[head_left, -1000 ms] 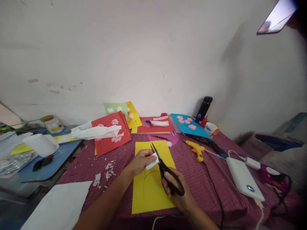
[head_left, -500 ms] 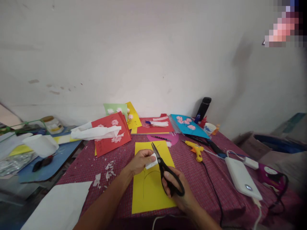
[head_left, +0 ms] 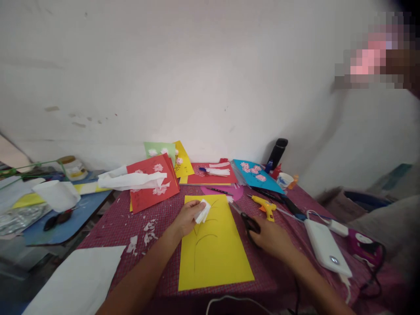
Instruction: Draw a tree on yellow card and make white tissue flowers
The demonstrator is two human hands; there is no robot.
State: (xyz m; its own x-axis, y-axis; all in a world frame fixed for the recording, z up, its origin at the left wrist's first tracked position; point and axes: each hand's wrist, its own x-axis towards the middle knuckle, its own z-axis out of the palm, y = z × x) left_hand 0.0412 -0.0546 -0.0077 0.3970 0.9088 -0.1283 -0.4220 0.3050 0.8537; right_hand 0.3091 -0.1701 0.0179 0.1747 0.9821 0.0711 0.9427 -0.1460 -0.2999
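My left hand (head_left: pixel 188 217) pinches a small folded piece of white tissue paper (head_left: pixel 202 211) above the upper part of a yellow sheet (head_left: pixel 216 262). Thin curved pencil-like lines run over that sheet. To its right, my right hand (head_left: pixel 269 236) is closed around the black handles of a pair of scissors (head_left: pixel 250 224), low over the checked cloth. The blades point away and to the left, toward a small white scrap (head_left: pixel 230 199). A yellow glue gun (head_left: pixel 266 206) lies just beyond my right hand.
Red cards with paper blossoms (head_left: pixel 152 168) and a white tissue strip (head_left: pixel 131 180) lie back left. Paper scraps (head_left: pixel 150 232) and a white sheet (head_left: pixel 75 280) are at left. A blue card (head_left: pixel 259 175), paper cup (head_left: pixel 284 180), black bottle (head_left: pixel 278 151) and white power bank (head_left: pixel 328 249) stand or lie right.
The scissors have moved from the white tissue paper to the right, off the yellow sheet, with my right hand. My left hand has shifted slightly left and up, still holding the tissue.
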